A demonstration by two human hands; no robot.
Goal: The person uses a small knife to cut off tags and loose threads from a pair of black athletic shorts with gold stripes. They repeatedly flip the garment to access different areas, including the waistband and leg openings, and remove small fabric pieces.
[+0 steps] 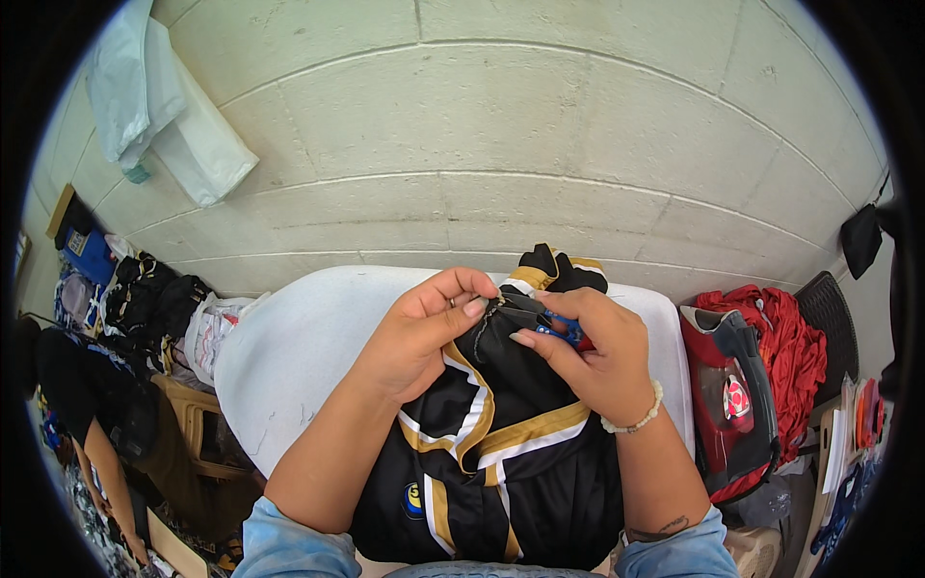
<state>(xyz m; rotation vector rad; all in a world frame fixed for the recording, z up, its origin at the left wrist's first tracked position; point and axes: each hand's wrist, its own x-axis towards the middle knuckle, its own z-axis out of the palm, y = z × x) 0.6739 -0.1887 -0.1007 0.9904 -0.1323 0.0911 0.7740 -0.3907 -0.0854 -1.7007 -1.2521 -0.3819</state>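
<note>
A black garment (568,491) with gold and white stripes and a round blue and yellow patch lies bunched over my lap and the near side of a white padded board. My left hand (414,337) pinches its gathered edge between thumb and fingertips, where a rough line of stitching shows. My right hand (602,347) is closed around blue-handled thread snips (561,332). Their grey blades point left at the seam, close to my left fingertips. Whether the blades touch thread is too small to tell.
The white padded board (308,332) spans the middle against a block wall (443,125). At right stand a red and grey iron (723,395) and a heap of red cloth (780,337). Piled clothes (154,299) and another person's arm (111,472) are at left.
</note>
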